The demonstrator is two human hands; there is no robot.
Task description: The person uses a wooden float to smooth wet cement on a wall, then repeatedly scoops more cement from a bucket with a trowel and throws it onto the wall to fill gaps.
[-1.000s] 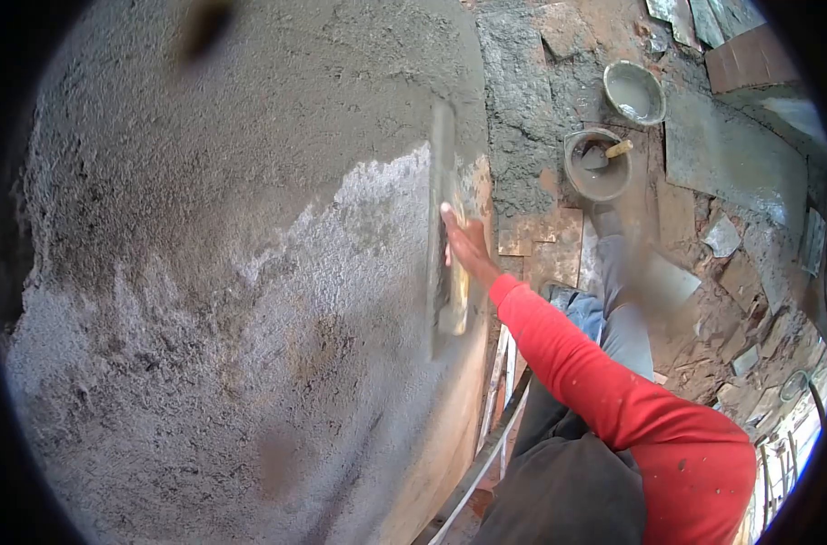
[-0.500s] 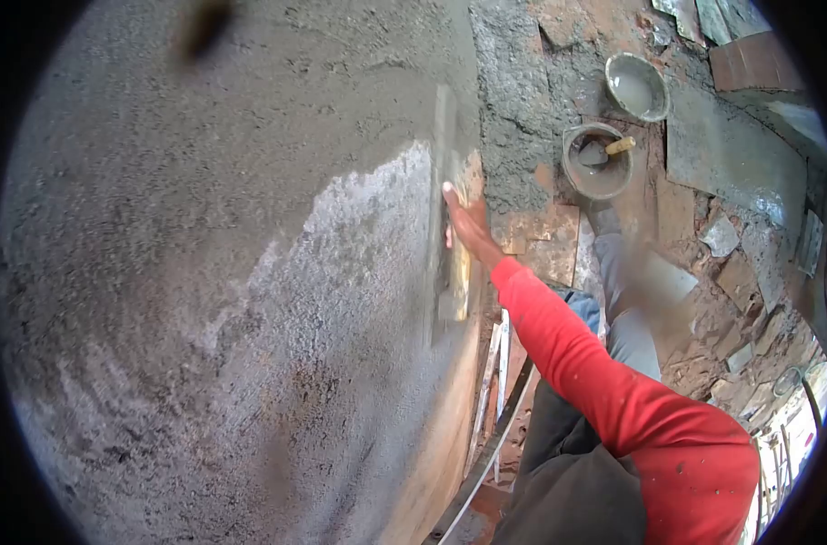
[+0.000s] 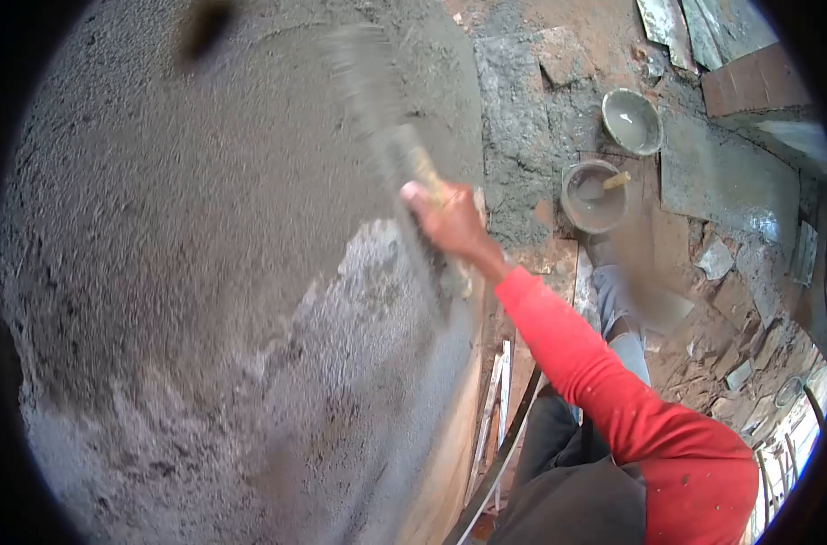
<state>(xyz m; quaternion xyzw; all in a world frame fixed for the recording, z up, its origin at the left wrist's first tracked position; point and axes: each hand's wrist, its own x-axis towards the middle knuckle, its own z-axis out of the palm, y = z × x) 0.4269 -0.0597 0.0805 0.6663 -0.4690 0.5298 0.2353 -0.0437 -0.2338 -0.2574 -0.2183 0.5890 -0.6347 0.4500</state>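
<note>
My right hand (image 3: 452,221), at the end of a red sleeve, is closed round the yellowish handle (image 3: 424,171) of a long float. The float's blade (image 3: 373,86) is smeared by motion and lies slantwise against the plastered wall. Grey wet plaster (image 3: 204,182) covers the wall's upper and left parts. Below its ragged lower edge shows a rougher, paler surface (image 3: 341,336). My left hand is out of view.
Two round basins stand on the ground at the right: one with pale liquid (image 3: 632,122), one with a yellow-handled tool in it (image 3: 595,197). Broken slabs (image 3: 715,258) lie beyond. Thin strips (image 3: 488,413) stand near the wall's lower edge. A leg shows below the basins.
My right hand has moved left with the float, whose top end has swung left from upright to slanting. Plaster now covers part of the pale patch.
</note>
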